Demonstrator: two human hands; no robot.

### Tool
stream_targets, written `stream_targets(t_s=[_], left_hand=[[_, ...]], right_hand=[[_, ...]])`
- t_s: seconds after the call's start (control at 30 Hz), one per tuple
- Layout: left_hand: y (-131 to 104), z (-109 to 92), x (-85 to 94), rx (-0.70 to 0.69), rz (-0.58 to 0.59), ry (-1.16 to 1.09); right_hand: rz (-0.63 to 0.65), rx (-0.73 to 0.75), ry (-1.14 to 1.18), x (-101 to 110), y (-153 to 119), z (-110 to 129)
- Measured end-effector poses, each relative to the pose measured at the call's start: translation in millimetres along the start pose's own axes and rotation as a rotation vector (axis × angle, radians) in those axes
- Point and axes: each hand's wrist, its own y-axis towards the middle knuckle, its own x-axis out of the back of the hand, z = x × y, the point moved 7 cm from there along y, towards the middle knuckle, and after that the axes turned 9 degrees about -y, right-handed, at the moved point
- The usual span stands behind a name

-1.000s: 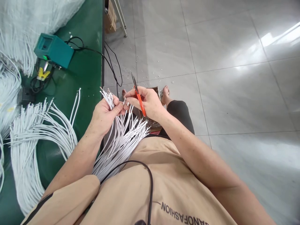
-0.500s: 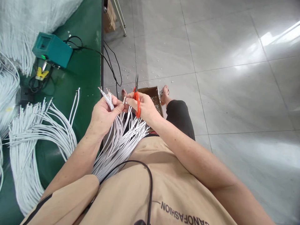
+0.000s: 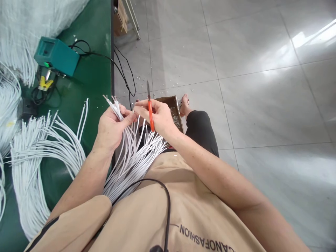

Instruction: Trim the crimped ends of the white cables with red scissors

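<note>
1. White wires (image 3: 147, 152) lie against the beige shirt (image 3: 168, 185), many probably left to do.
2. Left hand (image 3: 111, 124) clasps a wire cluster (image 3: 116, 108), its bared-looking ends (image 3: 105, 98) seemingly done.
3. Right hand (image 3: 162, 117) grips red-handled snippers (image 3: 151, 117), touching one wire tip (image 3: 134, 111).
4. Beyond, a box (image 3: 171, 100) holds clippings (image 3: 176, 120).

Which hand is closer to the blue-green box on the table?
Left. The left hand is by the green table's edge, nearer the blue-green box; the right hand, with the orange-handled tool, is farther off, beyond the left hand.
</note>
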Motion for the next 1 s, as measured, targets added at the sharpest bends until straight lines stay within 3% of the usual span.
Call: stream_targets(t_s=[0.1, 0.23, 0.3, 0.5, 0.8, 1.0], left_hand=[[-1.7, -1.4, -3.4, 0.044, 0.047, 0.014], [-2.8, -1.0, -2.6, 0.172, 0.113, 0.053], [-2.9, -0.5, -0.8, 0.215, 0.121, 0.032], [-6.3, 3.4, -9.3, 0.236, 0.187, -0.016], [0.6, -0.7, 5.6, 0.070, 0.047, 0.120], [6.2, 0.7, 11.7, -0.003, 0.003, 0.060]], right_hand=[[-0.005, 0.023, 0.029, -0.5, 2.9, 0.8], [-0.219, -0.016, -0.027, 15.2, -1.7, -2.7], [-0.251, 0.020, -0.064, 18.0, -3.7, 2.4], [-0.085, 0.085, -0.251, -0.3, -0.8, 17.5], [-0.039, -0.046, -0.192, -2.1, -0.9, 1.3], [0.037, 0.033, -0.303, -3.6, -2.2, 6.0]])
